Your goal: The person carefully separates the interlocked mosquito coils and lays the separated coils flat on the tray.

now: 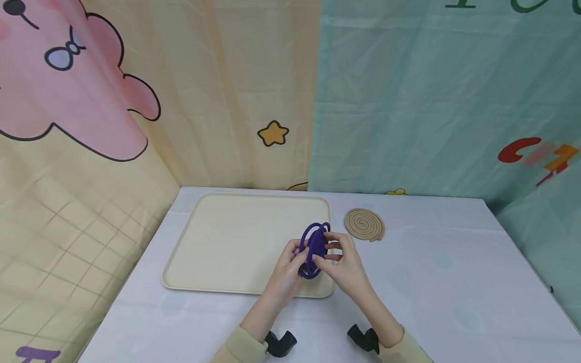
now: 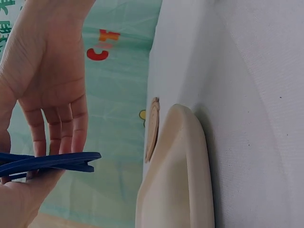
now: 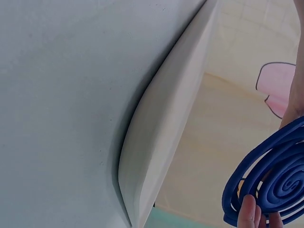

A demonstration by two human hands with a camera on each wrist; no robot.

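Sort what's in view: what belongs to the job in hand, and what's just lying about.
In the job:
- dark coil, held by left hand and right hand
- tray, probably: the coil is over its right end

Lying about:
- tan coil, untouched right of the tray; possibly for later
- curtain, apparently just backdrop

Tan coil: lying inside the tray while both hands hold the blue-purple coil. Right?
Not quite: the head view shows the tan coil on the white table, just right of the tray, not inside it. The left hand and right hand do hold the blue-purple coil.
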